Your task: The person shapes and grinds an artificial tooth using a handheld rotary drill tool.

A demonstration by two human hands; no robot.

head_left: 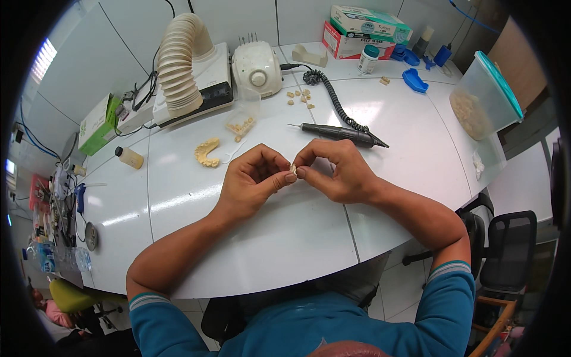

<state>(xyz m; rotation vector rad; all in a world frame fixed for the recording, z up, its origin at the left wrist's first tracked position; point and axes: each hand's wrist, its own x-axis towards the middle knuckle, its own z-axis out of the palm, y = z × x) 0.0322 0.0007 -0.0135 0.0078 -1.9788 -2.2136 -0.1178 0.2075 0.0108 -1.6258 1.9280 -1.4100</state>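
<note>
My left hand (253, 181) and my right hand (339, 172) meet over the middle of the table, fingertips pinched together. Between them is a small cream dental piece (293, 169), mostly covered by the fingers, so its exact shape is hard to make out. Just left of my left hand lies a yellowish, arch-shaped dental model (207, 152). Behind that hand a clear plastic bag (242, 122) holds several small tan pieces. A black rotary handpiece (338, 133) with a thin tip rests beyond my right hand, attached to a coiled cable (336, 101).
At the back stand a white control unit (257, 68) and a suction box with a ribbed hose (178, 65). Small tan pieces (306, 93) lie before them. A tall clear tub (476, 104) is at right, a small bottle (129, 157) at left. Stacked boxes (363, 38) stand far back.
</note>
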